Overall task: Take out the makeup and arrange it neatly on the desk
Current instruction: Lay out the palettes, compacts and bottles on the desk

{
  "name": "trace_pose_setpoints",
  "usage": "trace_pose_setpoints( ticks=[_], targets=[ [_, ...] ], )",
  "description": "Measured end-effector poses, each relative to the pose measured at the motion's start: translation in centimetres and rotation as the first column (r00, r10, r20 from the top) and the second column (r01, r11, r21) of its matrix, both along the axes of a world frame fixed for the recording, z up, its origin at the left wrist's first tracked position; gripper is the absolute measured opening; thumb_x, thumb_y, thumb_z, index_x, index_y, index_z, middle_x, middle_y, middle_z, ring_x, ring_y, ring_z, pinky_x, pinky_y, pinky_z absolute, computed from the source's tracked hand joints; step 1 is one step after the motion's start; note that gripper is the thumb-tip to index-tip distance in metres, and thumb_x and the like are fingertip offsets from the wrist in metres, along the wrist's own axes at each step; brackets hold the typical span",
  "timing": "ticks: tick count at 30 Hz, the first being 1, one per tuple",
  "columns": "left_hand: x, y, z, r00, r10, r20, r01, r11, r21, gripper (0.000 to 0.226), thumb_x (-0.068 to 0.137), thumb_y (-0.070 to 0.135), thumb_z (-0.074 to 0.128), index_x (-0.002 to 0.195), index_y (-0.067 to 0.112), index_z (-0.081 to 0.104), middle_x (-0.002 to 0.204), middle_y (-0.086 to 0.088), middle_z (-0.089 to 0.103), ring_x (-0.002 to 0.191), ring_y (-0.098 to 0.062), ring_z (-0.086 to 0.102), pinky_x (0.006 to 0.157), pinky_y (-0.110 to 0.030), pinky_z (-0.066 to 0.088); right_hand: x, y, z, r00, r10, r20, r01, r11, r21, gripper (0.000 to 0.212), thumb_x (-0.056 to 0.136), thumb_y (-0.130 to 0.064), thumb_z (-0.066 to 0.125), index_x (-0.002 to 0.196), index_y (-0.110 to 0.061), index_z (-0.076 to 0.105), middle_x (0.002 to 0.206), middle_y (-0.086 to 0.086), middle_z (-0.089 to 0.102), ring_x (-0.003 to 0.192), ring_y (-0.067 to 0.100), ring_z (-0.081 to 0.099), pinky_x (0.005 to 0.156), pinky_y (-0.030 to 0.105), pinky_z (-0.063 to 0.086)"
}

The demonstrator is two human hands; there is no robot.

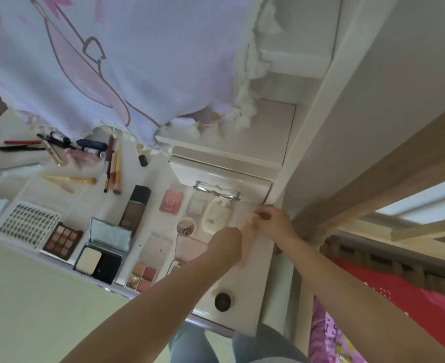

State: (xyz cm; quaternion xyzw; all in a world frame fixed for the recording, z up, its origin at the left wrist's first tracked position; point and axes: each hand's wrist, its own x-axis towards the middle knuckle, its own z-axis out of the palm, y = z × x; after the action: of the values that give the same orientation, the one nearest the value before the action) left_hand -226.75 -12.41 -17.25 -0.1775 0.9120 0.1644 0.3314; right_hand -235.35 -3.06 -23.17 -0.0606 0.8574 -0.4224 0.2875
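Observation:
My left hand [226, 247] and my right hand [271, 218] meet over the right end of the white desk [161, 176]. Between them they hold a blurred pale peach tube [247, 233]; the right hand pinches its far end and the left grips its near end. Makeup lies spread on the desk: a white bottle [215, 214], a pink compact [171, 201], a dark foundation bottle [135, 208], a round jar [186, 226], an eyeshadow palette [63, 238], an open powder compact with a mirror [103, 252], a blush palette [144, 275] and several brushes [112, 169].
A printed white and pink cloth [111, 61] hangs over the desk's far side. Lipsticks and pencils [80, 150] lie beneath its edge. Glasses [216, 191] rest beside the bottle. A patterned white box [28, 222] stands at the left. A black knob [222, 301] sits on the front panel.

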Motion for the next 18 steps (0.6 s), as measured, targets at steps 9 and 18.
trace_pose_setpoints(
  ticks=[9,18],
  targets=[
    [1.4,-1.2,1.0,0.986,-0.063,-0.151,0.051,0.995,-0.083,0.019,0.092,0.008,0.044,0.110,0.003,0.048,0.115,-0.013,0.054,0.107,-0.028,0.054,0.072,-0.026,0.036,0.4,0.4,0.6,0.949,0.182,-0.259,-0.131,0.970,0.204,0.016,0.086,-0.009,0.052,0.096,-0.001,0.061,0.098,0.015,0.062,0.094,0.028,0.057,0.066,0.018,0.028],
    [5.0,-9.2,2.6,0.917,0.039,-0.398,-0.113,0.980,-0.166,0.020,0.093,0.021,0.045,0.106,0.009,0.054,0.106,-0.005,0.058,0.097,-0.021,0.056,0.078,-0.027,0.043,2.1,-6.3,3.1,0.310,0.919,-0.245,-0.661,0.393,0.639,0.036,0.085,-0.017,0.051,0.119,-0.006,0.044,0.126,0.008,0.045,0.120,0.023,0.041,0.094,0.035,0.040]
  ],
)
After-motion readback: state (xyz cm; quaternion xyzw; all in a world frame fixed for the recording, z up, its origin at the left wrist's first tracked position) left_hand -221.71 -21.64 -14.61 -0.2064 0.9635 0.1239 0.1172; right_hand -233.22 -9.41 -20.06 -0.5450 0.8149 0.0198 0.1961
